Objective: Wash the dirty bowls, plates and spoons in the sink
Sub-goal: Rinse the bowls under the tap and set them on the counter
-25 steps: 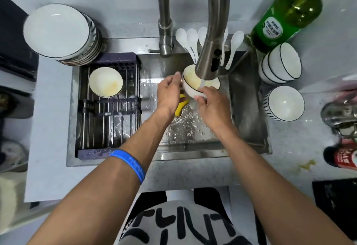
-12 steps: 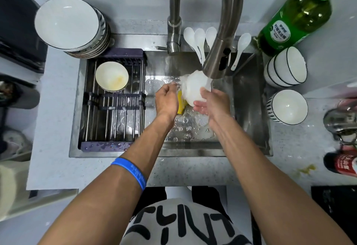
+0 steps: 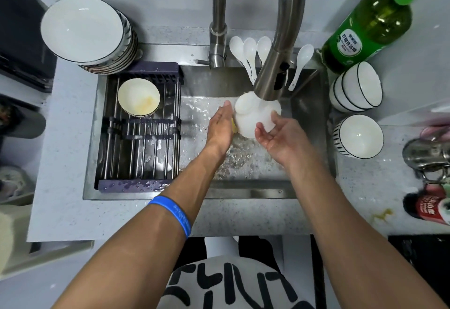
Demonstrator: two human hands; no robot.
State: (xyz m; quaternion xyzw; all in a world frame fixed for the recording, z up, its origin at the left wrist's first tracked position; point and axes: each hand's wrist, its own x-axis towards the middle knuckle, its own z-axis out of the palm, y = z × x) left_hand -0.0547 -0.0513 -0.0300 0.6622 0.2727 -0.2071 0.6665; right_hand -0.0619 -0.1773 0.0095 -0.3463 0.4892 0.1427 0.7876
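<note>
Currently: wet bowl under tap, slip risk

Bowl (image 3: 253, 120) sits upside down under the faucet (image 3: 270, 82), over the sink (image 3: 304, 104). Left hand (image 3: 220, 126) presses flat on its left side with fingers straight, something yellow tucked under it. Right hand (image 3: 280, 135) cups it from below-right, fingers curled round. Risks, as I judge them: a wet, slick bowl slipping and chipping on steel, or knocking the spoons (image 3: 250, 53) behind. Stained bowl (image 3: 138, 96) on the rack (image 3: 146, 150) is not yet washed.
</note>
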